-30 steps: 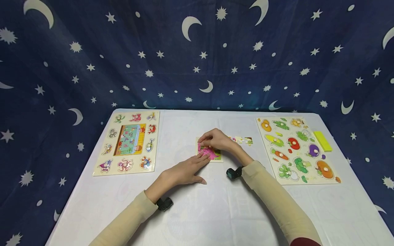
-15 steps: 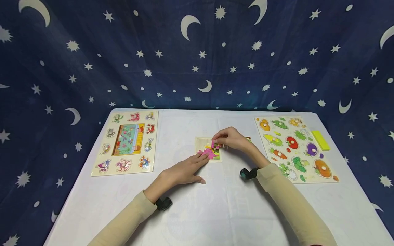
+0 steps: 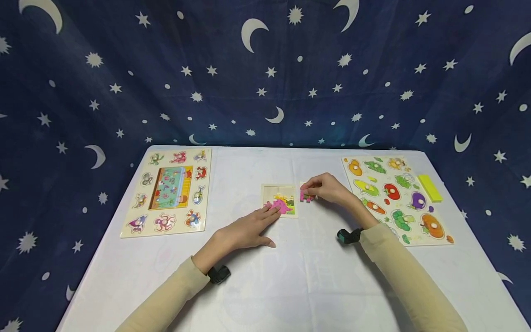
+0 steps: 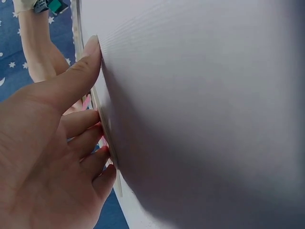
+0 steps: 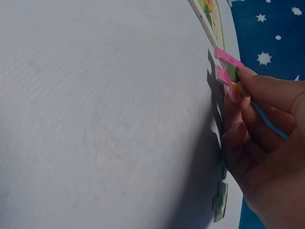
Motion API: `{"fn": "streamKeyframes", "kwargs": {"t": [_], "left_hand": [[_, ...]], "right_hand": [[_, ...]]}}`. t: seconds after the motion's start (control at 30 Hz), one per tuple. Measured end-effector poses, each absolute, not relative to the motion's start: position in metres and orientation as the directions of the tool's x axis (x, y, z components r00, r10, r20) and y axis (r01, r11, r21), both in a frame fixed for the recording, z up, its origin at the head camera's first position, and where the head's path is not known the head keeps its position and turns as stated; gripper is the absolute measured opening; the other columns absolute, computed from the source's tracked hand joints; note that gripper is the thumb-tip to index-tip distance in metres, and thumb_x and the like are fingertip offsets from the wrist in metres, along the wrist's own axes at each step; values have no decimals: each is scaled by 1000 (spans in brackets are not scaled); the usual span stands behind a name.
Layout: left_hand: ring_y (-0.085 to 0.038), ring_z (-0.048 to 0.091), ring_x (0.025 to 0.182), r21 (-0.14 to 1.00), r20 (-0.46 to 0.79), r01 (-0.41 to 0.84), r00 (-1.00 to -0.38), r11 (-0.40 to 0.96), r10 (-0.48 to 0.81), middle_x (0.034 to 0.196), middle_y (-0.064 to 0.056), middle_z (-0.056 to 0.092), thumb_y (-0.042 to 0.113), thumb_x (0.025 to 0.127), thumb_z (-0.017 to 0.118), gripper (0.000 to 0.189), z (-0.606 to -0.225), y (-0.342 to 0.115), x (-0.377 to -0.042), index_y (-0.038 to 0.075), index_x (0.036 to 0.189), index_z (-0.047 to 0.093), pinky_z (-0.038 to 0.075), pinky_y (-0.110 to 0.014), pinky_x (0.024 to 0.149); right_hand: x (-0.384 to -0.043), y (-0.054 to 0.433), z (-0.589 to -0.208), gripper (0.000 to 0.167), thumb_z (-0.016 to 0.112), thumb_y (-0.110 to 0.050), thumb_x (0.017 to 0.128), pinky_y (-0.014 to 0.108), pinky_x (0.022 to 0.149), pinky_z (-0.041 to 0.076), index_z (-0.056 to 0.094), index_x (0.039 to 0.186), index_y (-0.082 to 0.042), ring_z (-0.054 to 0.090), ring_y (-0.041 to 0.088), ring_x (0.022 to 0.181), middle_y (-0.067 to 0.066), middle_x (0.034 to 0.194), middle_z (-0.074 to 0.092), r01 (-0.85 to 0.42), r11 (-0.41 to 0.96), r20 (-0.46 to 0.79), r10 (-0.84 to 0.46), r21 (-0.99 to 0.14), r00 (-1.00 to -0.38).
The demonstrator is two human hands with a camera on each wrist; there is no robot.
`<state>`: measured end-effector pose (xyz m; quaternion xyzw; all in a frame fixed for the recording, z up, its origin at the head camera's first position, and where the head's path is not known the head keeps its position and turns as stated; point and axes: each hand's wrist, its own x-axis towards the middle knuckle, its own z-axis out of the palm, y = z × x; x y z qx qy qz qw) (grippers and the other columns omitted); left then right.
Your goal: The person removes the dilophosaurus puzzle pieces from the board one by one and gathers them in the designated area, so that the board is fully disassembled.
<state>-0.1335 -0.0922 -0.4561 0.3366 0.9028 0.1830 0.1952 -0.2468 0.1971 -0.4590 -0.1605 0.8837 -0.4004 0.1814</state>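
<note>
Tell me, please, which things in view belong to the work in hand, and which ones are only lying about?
In the job, it seems:
small puzzle tray
pink pieces inside it, partly covered by the left hand
puzzle piece pinched by the right hand
loose piece near that hand

Lying about:
sea-animal board
vegetable board
yellow block

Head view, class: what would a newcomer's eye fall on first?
Probably the navy moon-and-star curtain, rising behind the white table. Next, the vegetable puzzle board at right and sea-animal puzzle board at left. Between them, the left hand rests on a partly filled jigsaw tray while the right hand pinches a pink puzzle piece beside it.
</note>
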Motion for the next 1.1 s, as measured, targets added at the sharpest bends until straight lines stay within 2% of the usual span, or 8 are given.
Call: {"fn": "streamKeyframes", "kwargs": {"t": [0.2,0.4,0.57,0.7,1.1], "left_hand": [[-30,16,160,458,-231,529,-705,714,671,171,-6,26,46,94,73,88,-455,-93,-134,10,163,31,25,-46,127],[-31,15,160,448,-224,549,-695,706,683,171,-7,25,47,94,72,88,-455,-92,-135,9,162,31,24,-46,127],[-31,16,159,446,-216,553,-697,704,684,170,-8,26,47,94,72,89,-456,-91,-134,8,162,31,24,-45,127],[-31,16,159,449,-213,550,-699,704,682,170,-8,26,46,94,73,88,-455,-92,-134,8,162,32,24,-46,127],[-32,17,159,451,-211,551,-698,702,684,170,-8,26,46,93,73,88,-454,-92,-133,7,162,32,25,-46,127]], "right_hand": [[-247,200,-461,16,74,-12,93,25,65,49,81,106,-4,57,16,76,8,95,77,-179,652,-169,-434,-737,-885],[-245,196,-461,16,76,-14,93,24,63,50,81,105,-4,58,16,75,8,97,76,-216,674,-145,-436,-706,-888],[-245,193,-463,14,78,-16,92,27,65,49,82,101,-6,58,15,72,5,87,74,-285,679,-75,-448,-677,-891],[-243,188,-462,13,77,-17,93,27,64,50,81,100,-7,60,16,70,2,80,72,-273,660,-72,-445,-700,-893],[-244,159,-460,15,76,-17,94,24,56,46,80,104,-8,58,13,63,3,82,74,-274,613,-99,-503,-741,-858]]}}
